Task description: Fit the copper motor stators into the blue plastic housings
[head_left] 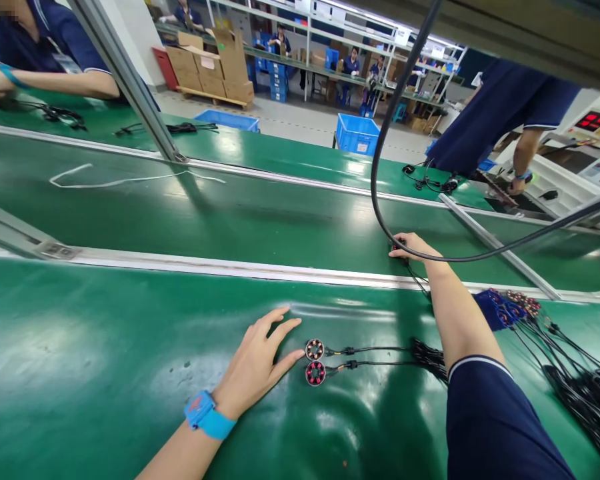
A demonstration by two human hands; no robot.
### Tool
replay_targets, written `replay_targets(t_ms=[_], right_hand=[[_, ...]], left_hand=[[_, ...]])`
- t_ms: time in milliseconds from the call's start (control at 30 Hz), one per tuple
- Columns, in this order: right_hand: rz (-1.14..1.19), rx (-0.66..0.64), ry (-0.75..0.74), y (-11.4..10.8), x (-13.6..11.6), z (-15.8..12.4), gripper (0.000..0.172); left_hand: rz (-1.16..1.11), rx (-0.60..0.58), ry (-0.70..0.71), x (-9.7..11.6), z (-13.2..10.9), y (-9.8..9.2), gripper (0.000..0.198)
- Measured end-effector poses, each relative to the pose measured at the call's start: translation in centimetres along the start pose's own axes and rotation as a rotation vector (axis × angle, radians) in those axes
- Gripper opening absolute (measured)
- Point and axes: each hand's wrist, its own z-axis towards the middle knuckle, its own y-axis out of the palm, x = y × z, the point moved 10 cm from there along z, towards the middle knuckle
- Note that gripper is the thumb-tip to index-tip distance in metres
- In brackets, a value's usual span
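My left hand (260, 353), with a blue wrist strap (209, 415), hovers over or rests on the green bench, fingers spread and holding nothing. Just right of its thumb are two small round motor stators, one with copper windings (315, 349) and one with red windings (315, 373). Black cables (380, 363) run from both toward my right forearm. My right hand (414, 247) reaches past the white rail, its fingers closed around a small dark part (398, 247), probably another stator, with a black cable trailing down. The fingers partly hide it.
Stators in a blue holder (500, 308) and a heap of black cables (580, 393) lie at right. A thick black cable (375, 167) loops down before my right arm. Metal posts (130, 80) rise at left. Co-workers (505, 113) stand across the bench, beyond a white strip (130, 180).
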Motion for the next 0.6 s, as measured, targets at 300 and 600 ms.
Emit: replay_targets(t_ms=[300,600], right_hand=[[0.147,-0.162,-0.334,3.5,-14.9,-7.1,0.042],[0.043,-0.293,-0.707,7.6,-28.2,-18.1,0.070]], left_hand=[[-0.018,0.026,-0.009,0.7,0.2,-0.6,0.041],[-0.010,-0.078,0.045,2.0,0.0,0.0,0.032]])
